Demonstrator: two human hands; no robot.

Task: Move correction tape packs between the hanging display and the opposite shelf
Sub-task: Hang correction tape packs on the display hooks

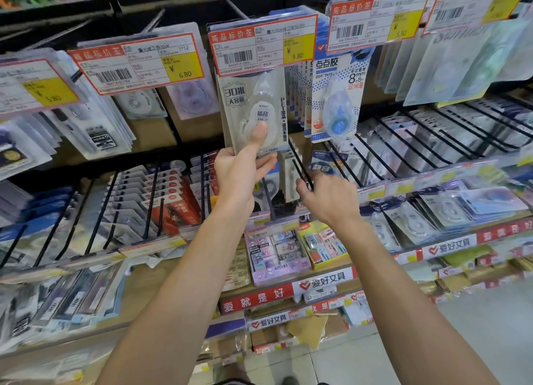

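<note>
We stand before the hanging display (161,142), a wall of black pegs loaded with blister packs, each peg ending in a red-and-yellow price tag. Below it a sloped shelf (317,281) carries boxes of erasers (277,255) along its front edge, behind red label strips.

On the upper row, near the middle of the display, hangs the grey correction tape pack (253,108), its top tucked behind the price tag (264,43) marked 5.80. More packs of the same kind appear to hang behind it on that peg. Just to its right hangs a blue dot tape pack (337,96) on the next peg.

Our left hand (240,171) grasps the correction tape pack by its bottom edge, thumb pressed flat on the clear blister in front and fingers wrapped behind. We judge this low pinch lets us steer the card along the peg, either sliding it off or seating it; which one, we cannot tell.

Our right hand (326,197) reaches to the row below, its fingers curled around a bare black peg (301,168) near the peg's front end. We judge we hold it to steady the rack, or to keep that peg out of the way while the left hand works. No pack is in the right hand.
</note>
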